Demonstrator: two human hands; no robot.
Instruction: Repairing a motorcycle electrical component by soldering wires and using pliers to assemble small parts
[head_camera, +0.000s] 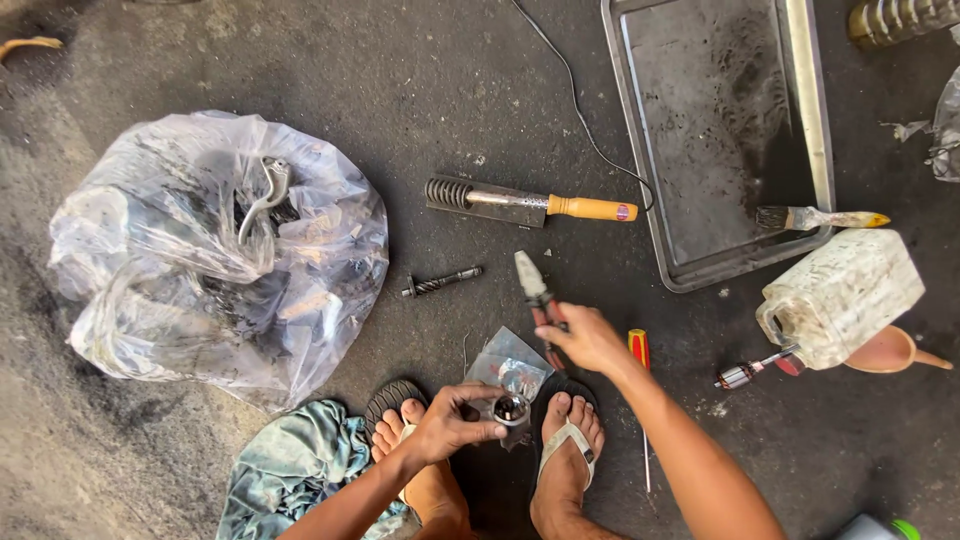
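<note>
My left hand (452, 422) holds a small round metal part (511, 408), shiny inside, just above my feet in sandals. My right hand (588, 338) reaches forward and closes on the red handles of a pair of pliers (532, 283) that lies on the dark floor with its jaws pointing away from me. A small clear plastic bag (508, 366) with parts lies between the two hands. A red-handled screwdriver (640, 352) lies right beside my right wrist.
A big clear plastic bag (215, 255) of metal parts sits at left. A soldering iron (530, 204) with orange handle, a threaded shaft (441, 282), a dirty metal tray (720, 140) with a paintbrush (815, 218), a plastic jug (845, 296), a funnel and a cloth (295, 470) surround me.
</note>
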